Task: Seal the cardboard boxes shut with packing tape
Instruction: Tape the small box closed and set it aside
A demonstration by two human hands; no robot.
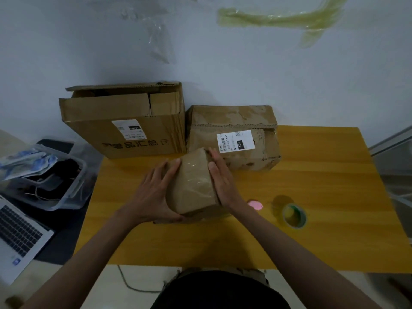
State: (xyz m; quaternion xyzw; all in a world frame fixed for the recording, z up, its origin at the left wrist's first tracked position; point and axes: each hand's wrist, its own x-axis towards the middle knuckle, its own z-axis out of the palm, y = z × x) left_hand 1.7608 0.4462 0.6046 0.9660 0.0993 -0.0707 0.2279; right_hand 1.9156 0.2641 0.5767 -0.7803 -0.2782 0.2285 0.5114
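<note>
Mid box (234, 139) label reads "220-220-C40", "220". L hand (153, 192), R hand (223, 181): fingers straight, pressing small taped box (194, 186) sides. Yellow wood worktop (323, 175), white wall.

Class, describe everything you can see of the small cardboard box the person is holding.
The small cardboard box is plain brown with no label visible. Glossy clear tape runs across its top face. It sits tilted near the middle of the yellow table, in front of two larger boxes. The left hand presses its left side with fingers spread, and the right hand lies flat against its right side.
</note>
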